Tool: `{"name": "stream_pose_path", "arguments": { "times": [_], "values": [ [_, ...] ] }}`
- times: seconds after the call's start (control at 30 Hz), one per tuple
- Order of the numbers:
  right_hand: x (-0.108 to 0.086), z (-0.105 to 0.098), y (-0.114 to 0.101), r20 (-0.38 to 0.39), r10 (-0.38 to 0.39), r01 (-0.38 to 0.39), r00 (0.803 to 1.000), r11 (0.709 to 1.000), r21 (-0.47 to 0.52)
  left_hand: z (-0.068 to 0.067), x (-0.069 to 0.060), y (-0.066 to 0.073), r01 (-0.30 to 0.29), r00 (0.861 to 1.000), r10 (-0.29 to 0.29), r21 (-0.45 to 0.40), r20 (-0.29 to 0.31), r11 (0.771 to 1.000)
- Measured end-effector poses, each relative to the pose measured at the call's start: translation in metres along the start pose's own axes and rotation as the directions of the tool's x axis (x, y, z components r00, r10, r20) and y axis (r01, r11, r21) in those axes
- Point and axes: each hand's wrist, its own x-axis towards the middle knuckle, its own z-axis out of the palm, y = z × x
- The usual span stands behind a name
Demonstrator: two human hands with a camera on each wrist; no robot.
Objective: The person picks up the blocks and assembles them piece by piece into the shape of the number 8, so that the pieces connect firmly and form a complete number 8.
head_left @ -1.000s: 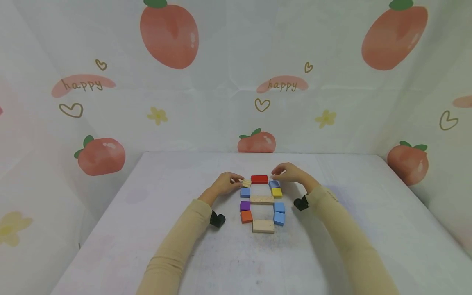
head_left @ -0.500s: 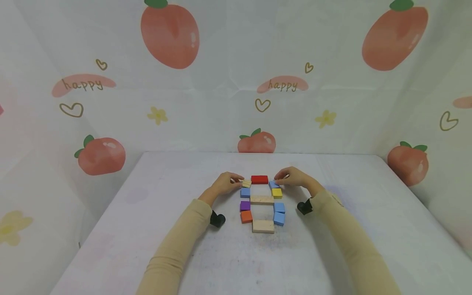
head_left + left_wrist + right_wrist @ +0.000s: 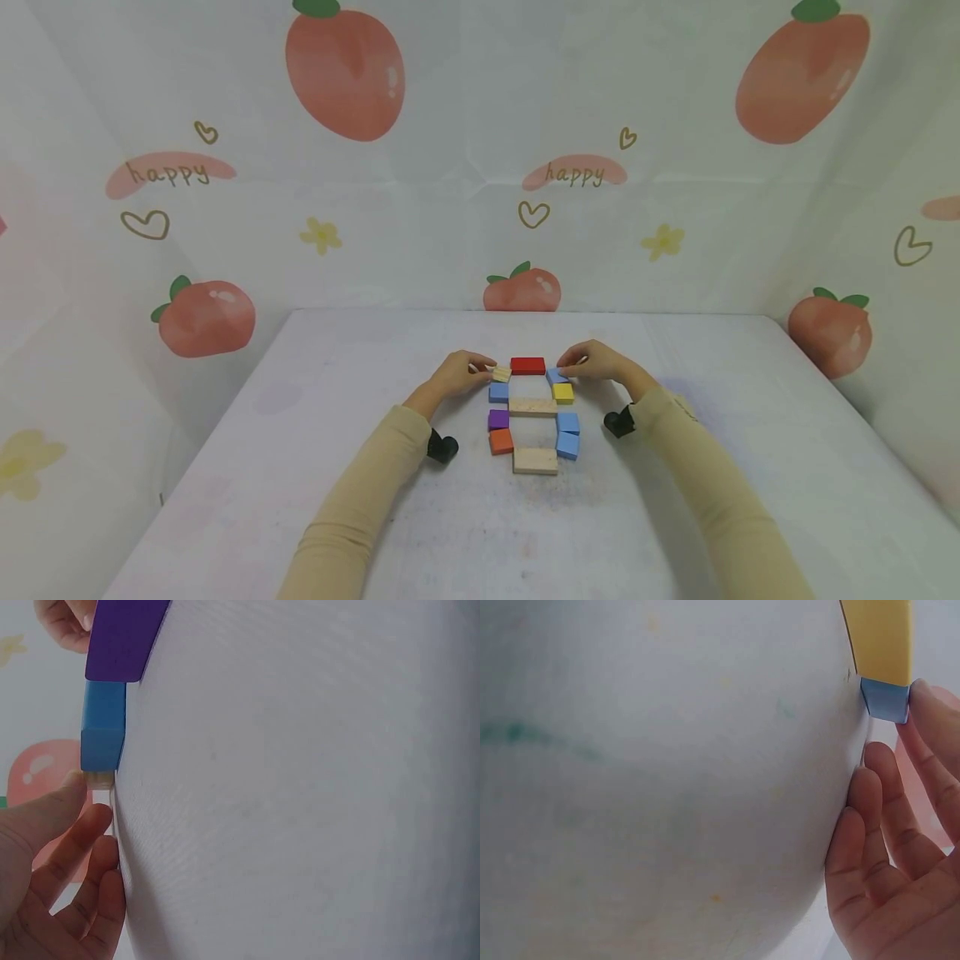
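Note:
On the table, small blocks form a figure-eight outline. My left hand point(image 3: 459, 374) holds the small plain wooden block point(image 3: 502, 375) at the outline's upper left between thumb and fingers. Most of that block hides behind a blue block point(image 3: 103, 727) in the left wrist view. At the upper right, my right hand point(image 3: 596, 360) pinches a light blue block point(image 3: 556, 377) by its outer end. That block point(image 3: 886, 700) touches the yellow block point(image 3: 885, 637) in the right wrist view. Between the hands, at the far end, lies a red block point(image 3: 528, 366).
A wooden plank point(image 3: 533, 407) crosses the outline's middle, and another wooden block point(image 3: 536, 461) closes the near end. Purple point(image 3: 498, 419) and orange point(image 3: 501, 442) blocks lie at left, two light blue ones point(image 3: 567, 423) at right. A printed cloth point(image 3: 450, 167) hangs behind the table point(image 3: 225, 508).
My right hand has come down and slightly right from beside the red block onto the light blue block, which has shifted very slightly. My left hand has stayed at the wooden block.

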Motion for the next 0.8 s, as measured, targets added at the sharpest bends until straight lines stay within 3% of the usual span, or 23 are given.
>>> {"name": "stream_pose_path", "arguments": {
  "times": [0.4, 0.8],
  "values": [
    [-0.0018, 0.0002, -0.0030, -0.004, 0.025, -0.025, 1.000, 1.000, 0.006, -0.0002, -0.0008, 0.0000, -0.007, 1.000, 0.007, 0.002, -0.006, 1.000],
    [-0.0038, -0.0006, -0.0043, 0.000, -0.028, 0.028, 1.000, 1.000, 0.005, -0.0019, -0.0041, 0.0039, -0.027, 1.000, 0.027, 0.006, -0.012, 1.000]
  ]
}}
